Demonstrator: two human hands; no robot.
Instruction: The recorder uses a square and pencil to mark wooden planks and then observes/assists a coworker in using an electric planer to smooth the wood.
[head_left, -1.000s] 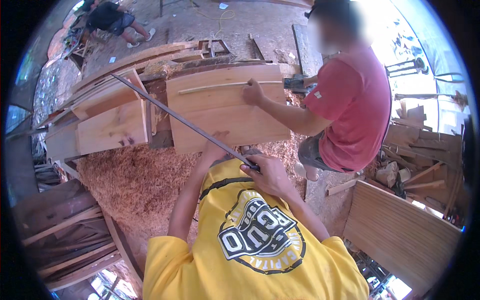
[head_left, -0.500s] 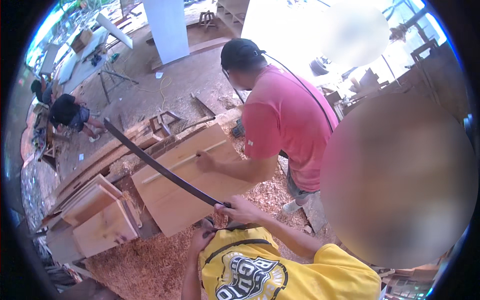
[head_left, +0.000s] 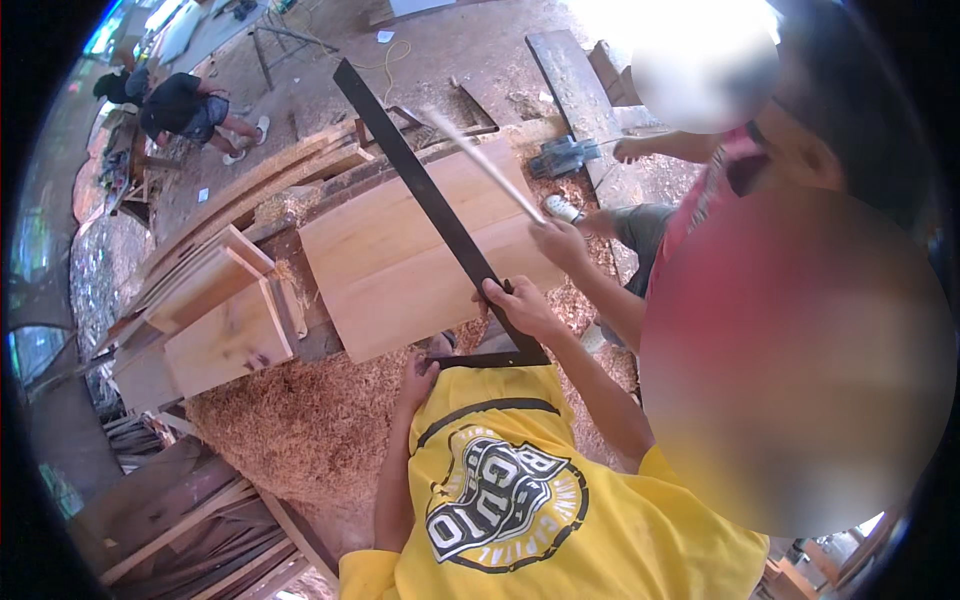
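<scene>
The large black metal L-shaped square (head_left: 440, 215) lies across the pale curved wooden panel (head_left: 400, 255). The right hand (head_left: 520, 308) grips its corner, fingers wrapped shut around the blade. The left hand (head_left: 418, 378) touches the short arm; its fingers' grip is unclear. Beyond the fingers, a co-worker's hand (head_left: 560, 245) holds a thin pale strip (head_left: 485, 165).

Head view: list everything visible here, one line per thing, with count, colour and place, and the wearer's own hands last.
Framing square: one, black L-shaped, laid across the board, corner at the near edge.
Wide board: one, pale wood, centre.
Thin strip: one, pale, held over the board by a co-worker's hand.
Co-worker: one, red shirt, right.
Box-like wooden pieces: a few, pale, left.
Sawdust: heap, tan, below the board.
Power tool: one, grey, top centre.
Planks: stack, brown, lower left.
Crouching person: one, dark clothes, top left.
Left hand: at the square's short arm.
Right hand: gripping the square near its corner.
</scene>
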